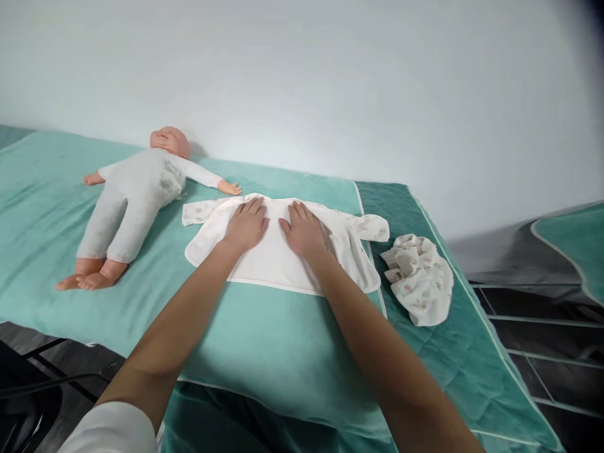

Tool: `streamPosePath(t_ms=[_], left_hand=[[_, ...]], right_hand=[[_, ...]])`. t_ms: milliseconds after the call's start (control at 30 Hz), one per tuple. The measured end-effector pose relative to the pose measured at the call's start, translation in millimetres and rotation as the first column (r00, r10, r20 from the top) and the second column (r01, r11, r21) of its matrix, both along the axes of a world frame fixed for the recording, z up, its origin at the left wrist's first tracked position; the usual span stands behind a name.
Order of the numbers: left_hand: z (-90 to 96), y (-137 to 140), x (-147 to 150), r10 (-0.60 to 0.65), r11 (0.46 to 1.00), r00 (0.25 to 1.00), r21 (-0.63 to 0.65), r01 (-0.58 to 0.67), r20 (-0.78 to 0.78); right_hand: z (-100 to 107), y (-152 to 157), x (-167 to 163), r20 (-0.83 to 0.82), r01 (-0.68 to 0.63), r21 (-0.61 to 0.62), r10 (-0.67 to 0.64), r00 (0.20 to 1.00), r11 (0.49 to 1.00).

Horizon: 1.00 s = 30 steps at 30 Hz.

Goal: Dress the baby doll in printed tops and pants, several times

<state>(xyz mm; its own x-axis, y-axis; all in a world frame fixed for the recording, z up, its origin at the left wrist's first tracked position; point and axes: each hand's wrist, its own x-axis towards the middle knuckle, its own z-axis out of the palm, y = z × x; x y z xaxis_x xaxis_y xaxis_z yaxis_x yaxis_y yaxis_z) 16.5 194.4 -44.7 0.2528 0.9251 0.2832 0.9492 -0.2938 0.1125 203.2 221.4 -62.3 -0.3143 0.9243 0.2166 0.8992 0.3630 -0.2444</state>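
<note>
A small white long-sleeved baby shirt (276,264) lies opened out on the green bed cover, its printed sleeves stretched to both sides. My left hand (246,225) rests flat on the left part of the shirt, near its upper edge. On the right part, my right hand (303,229) lies flat too, fingers pointing away from me. Bare cloth shows between the two hands. To the left, a baby doll (136,179) in a white bodysuit lies on its back, one arm reaching close to the shirt's left sleeve.
A crumpled printed baby garment (418,277) sits right of the shirt on the darker quilted cover (472,371). The green bed cover (283,340) runs along a white wall (302,82). Metal frame bars (542,321) show at the right, and a dark chair (28,402) at lower left.
</note>
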Motion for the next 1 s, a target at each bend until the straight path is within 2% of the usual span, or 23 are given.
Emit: streamPosePath(t_ms=[100,233,333,400,500,600,667,700,767,833,900,1000], left_hand=[[1.2,-26,2,0.012,1.0,1.0,-0.028,-0.012,-0.011],[0.7,-76,-3,-0.024,0.996,1.0,-0.091,0.025,0.013],[1.5,-114,-21,-0.089,0.984,0.992,-0.149,0.101,0.084],[6.4,-132,-43,-0.098,0.981,0.984,-0.15,0.12,0.148],[23.4,-144,-95,-0.005,0.999,0.966,-0.037,0.015,0.257],[46.7,-143,-167,0.129,0.975,0.931,0.128,-0.182,0.341],[59.9,-139,-216,0.25,0.937,0.901,0.147,-0.318,0.355],[64.8,-136,-238,0.324,0.918,0.874,0.102,-0.383,0.362],[70.2,-128,-273,0.483,0.863,0.775,-0.071,-0.501,0.408],[70.6,-119,-295,0.597,0.799,0.626,-0.306,-0.517,0.502],[67.7,-107,-305,0.642,0.767,0.442,-0.505,-0.397,0.627],[62.1,-88,-309,0.636,0.771,0.153,-0.62,-0.146,0.756]], right_hand=[[1,-14,-1,0.018,-0.007,0.01,0.007,1.0,1.0],[1,-34,6,0.038,-0.058,0.034,0.057,0.998,0.998],[1,-40,8,0.016,-0.111,0.041,0.111,0.994,0.993],[4,-37,-1,-0.046,-0.154,0.045,0.156,0.987,0.987],[15,-19,-43,-0.217,-0.203,0.03,0.205,0.954,0.979],[31,11,-114,-0.388,-0.24,-0.007,0.218,0.895,0.971],[40,36,-167,-0.434,-0.249,-0.01,0.221,0.874,0.968],[44,49,-194,-0.446,-0.248,-0.02,0.213,0.869,0.969],[50,75,-241,-0.462,-0.235,-0.086,0.171,0.87,0.968],[54,101,-278,-0.481,-0.235,-0.186,0.12,0.869,0.954],[58,122,-306,-0.513,-0.258,-0.276,0.085,0.854,0.926],[65,144,-333,-0.555,-0.292,-0.334,0.063,0.83,0.896]])
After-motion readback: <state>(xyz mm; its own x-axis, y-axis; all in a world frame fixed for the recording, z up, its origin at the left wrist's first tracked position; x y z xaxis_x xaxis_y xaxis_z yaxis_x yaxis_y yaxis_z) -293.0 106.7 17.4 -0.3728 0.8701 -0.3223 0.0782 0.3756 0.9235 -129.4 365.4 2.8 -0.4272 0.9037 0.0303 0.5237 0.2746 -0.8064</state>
